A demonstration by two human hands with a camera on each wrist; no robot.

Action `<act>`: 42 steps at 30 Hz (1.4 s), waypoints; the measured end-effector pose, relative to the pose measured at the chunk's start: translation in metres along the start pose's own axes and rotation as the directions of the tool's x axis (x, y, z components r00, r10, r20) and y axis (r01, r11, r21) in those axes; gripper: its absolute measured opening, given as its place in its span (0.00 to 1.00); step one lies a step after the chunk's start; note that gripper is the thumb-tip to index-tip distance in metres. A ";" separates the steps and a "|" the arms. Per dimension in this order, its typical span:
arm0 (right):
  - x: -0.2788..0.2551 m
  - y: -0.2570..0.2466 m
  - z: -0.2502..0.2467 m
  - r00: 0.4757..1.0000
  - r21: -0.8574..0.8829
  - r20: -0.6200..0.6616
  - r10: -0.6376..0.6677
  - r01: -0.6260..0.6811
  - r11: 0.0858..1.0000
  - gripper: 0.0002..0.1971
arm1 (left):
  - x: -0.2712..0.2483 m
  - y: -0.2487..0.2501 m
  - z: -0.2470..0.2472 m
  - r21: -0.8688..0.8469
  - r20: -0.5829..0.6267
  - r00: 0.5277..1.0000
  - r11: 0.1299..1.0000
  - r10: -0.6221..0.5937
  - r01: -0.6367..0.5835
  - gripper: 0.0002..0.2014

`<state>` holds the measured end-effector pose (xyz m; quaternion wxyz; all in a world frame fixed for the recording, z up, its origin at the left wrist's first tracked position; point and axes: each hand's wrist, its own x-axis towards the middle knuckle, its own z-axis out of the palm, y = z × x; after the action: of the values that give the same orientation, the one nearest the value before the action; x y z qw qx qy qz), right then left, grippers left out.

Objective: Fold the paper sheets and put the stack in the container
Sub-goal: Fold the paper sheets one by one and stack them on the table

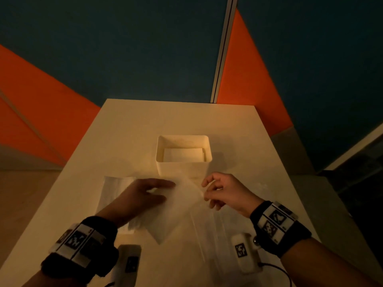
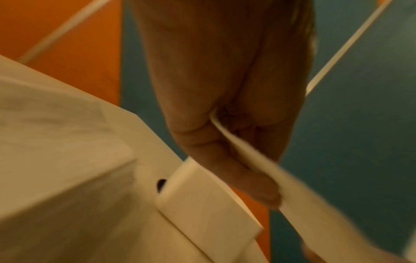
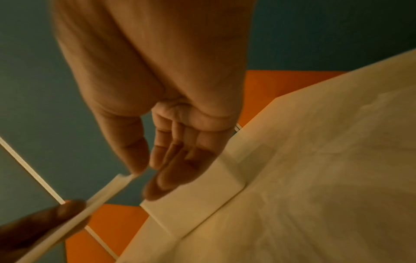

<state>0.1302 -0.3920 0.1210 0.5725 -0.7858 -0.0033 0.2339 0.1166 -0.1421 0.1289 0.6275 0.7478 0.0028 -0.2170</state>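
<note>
While left hand [image 1: 143, 193] pinches sheet [image 1: 184, 208], right hand [image 1: 226, 191] touches edge.

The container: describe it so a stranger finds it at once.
On the pale table, look just beyond the paper sheet between the left hand and right hand. The container is the only upright box there: white, open-topped, with folded paper inside.

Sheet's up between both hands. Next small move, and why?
Likely pinch the lifted sheet with the right hand. Its thumb only touches the sheet's edge and its fingers stand apart from it, while the left hand pinches the other side. The sheet shows blurred, so a second grip should steady it for folding.
</note>
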 end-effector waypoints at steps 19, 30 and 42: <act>0.011 0.068 -0.064 0.931 -0.442 -0.344 0.121 -0.274 0.854 0.13 | -0.020 -0.075 -0.067 0.420 -0.559 0.827 0.882 0.064 0.215 0.20; 0.010 0.066 -0.072 0.954 -0.967 -0.128 0.271 -0.181 0.181 0.35 | -0.013 -0.097 -0.070 0.719 -0.515 0.840 0.620 0.173 0.314 0.19; 0.008 0.065 -0.075 0.977 -0.967 -0.098 0.191 -0.139 0.215 0.25 | -0.017 -0.088 -0.064 0.735 -0.551 0.829 0.525 0.094 0.429 0.20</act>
<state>0.1485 -0.4798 0.0773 -0.0641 -0.9612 -0.0761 0.2573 0.0975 -0.0586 0.0598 0.1409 0.9783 0.1466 -0.0398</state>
